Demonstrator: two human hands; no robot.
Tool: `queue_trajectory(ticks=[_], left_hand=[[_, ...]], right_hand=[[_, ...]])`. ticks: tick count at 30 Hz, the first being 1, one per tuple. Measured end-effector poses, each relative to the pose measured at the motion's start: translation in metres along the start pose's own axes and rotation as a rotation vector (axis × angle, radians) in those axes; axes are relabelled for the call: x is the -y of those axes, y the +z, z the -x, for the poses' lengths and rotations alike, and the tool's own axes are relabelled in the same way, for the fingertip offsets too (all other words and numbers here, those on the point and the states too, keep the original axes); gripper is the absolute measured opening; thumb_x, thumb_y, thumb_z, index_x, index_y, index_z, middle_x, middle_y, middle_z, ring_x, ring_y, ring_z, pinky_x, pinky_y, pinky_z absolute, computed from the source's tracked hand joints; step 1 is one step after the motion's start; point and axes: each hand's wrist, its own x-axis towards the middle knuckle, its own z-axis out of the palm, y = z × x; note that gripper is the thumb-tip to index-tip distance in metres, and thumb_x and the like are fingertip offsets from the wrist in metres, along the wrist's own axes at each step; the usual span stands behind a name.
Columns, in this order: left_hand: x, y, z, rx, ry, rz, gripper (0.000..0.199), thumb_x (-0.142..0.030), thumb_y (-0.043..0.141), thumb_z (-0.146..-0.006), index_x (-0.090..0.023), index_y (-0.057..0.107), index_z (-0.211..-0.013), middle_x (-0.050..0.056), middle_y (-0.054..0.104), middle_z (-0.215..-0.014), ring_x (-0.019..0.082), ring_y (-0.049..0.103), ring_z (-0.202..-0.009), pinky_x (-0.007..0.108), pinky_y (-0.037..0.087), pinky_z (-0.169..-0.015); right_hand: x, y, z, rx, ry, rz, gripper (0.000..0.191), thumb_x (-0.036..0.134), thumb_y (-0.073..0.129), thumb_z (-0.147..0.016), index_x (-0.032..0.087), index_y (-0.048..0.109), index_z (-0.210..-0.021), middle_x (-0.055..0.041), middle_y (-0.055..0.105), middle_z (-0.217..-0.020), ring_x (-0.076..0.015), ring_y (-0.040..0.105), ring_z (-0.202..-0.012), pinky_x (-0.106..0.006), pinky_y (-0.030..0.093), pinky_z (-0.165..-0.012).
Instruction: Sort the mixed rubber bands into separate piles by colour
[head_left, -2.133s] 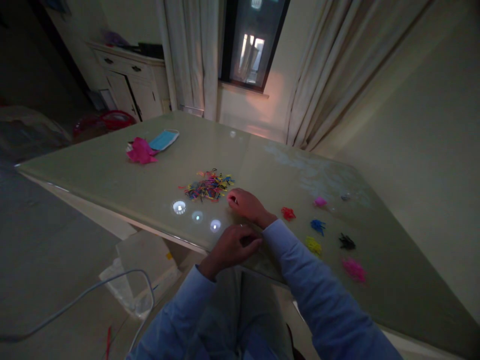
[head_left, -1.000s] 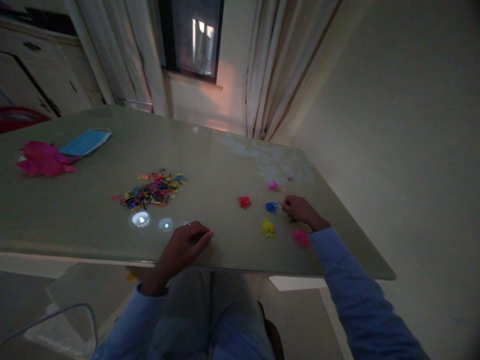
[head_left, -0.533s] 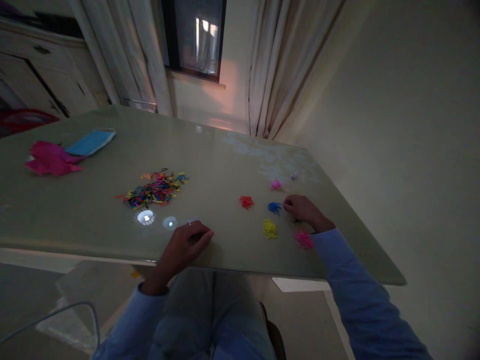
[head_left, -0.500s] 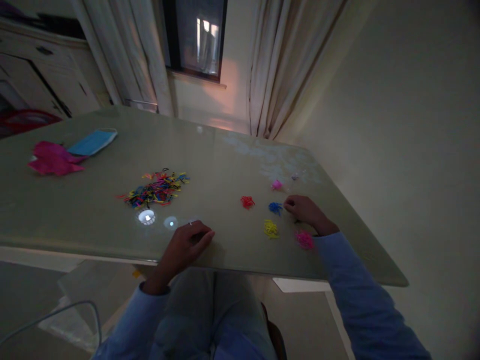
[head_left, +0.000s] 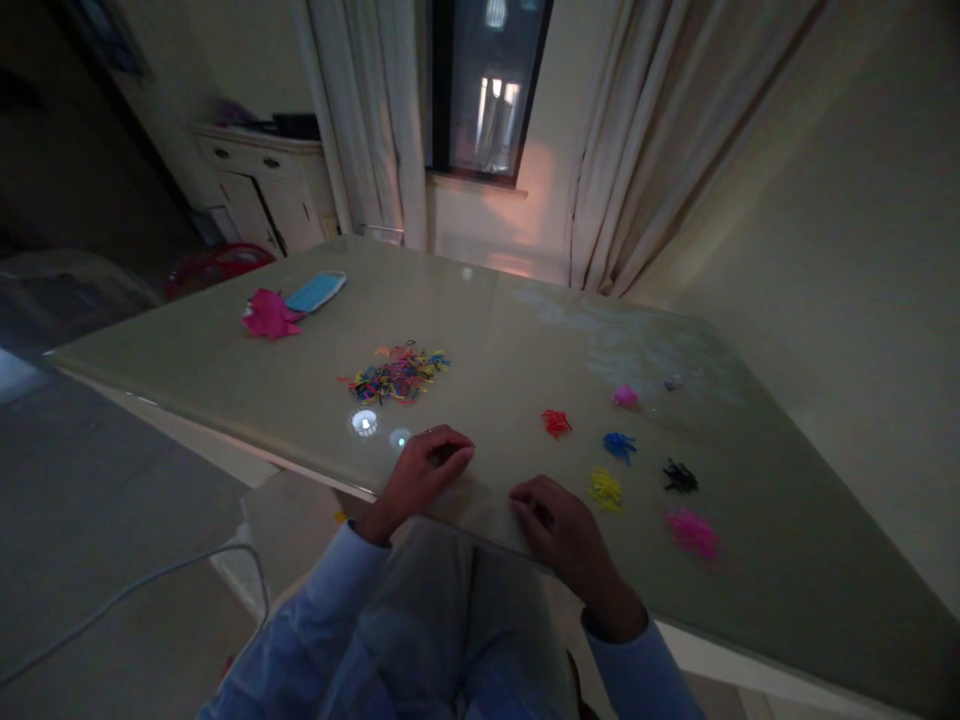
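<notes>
My left hand (head_left: 429,468) rests at the table's front edge, fingers curled and thumb against them; what lies inside is hidden. To its right, my right hand (head_left: 559,525) hovers low over the table with thumb and forefinger pinched, nothing showing at the tips. Beyond my left hand lies a mixed heap of thin coloured strands (head_left: 397,377), perhaps small rubber bands. Right of the hands are single-colour piles: red strands (head_left: 556,423), blue strands (head_left: 619,446), yellow strands (head_left: 606,490), black strands (head_left: 681,476) and bright pink strands (head_left: 693,532).
A small pink clump (head_left: 625,397) and a tiny dark bit (head_left: 672,384) lie farther back on the glossy table (head_left: 487,330). At the far left are crumpled pink material (head_left: 271,314) and a blue face mask (head_left: 316,292). A wall (head_left: 840,240) borders the right side.
My right hand has moved left from beside the blue pile toward my left hand, uncovering the black pile. The view has turned left, so everything sits farther right.
</notes>
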Motion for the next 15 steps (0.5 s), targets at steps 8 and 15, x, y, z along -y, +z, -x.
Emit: queue_trajectory(ticks=[8, 15], left_hand=[[0.046, -0.071, -0.022, -0.089, -0.126, -0.668, 0.029, -0.028, 0.053, -0.086, -0.019, 0.071, -0.107, 0.010, 0.067, -0.104, 0.021, 0.062, -0.083, 0.033, 0.048, -0.077], [0.031, -0.083, -0.041, 0.146, -0.205, -0.908, 0.035, -0.021, 0.042, -0.091, -0.022, 0.073, -0.106, 0.013, 0.066, -0.114, 0.027, 0.064, -0.095, 0.036, 0.050, -0.078]], right_hand=[[-0.009, 0.002, 0.005, -0.103, -0.070, -0.042, 0.011, 0.023, 0.054, -0.090, 0.020, 0.065, -0.088, -0.0033, 0.066, -0.080, -0.0156, 0.061, -0.070, -0.025, 0.046, -0.064], [-0.007, 0.002, 0.005, -0.124, -0.092, -0.066, 0.011, 0.022, 0.054, -0.089, 0.021, 0.064, -0.087, -0.0027, 0.064, -0.077, -0.0143, 0.059, -0.064, -0.024, 0.046, -0.060]])
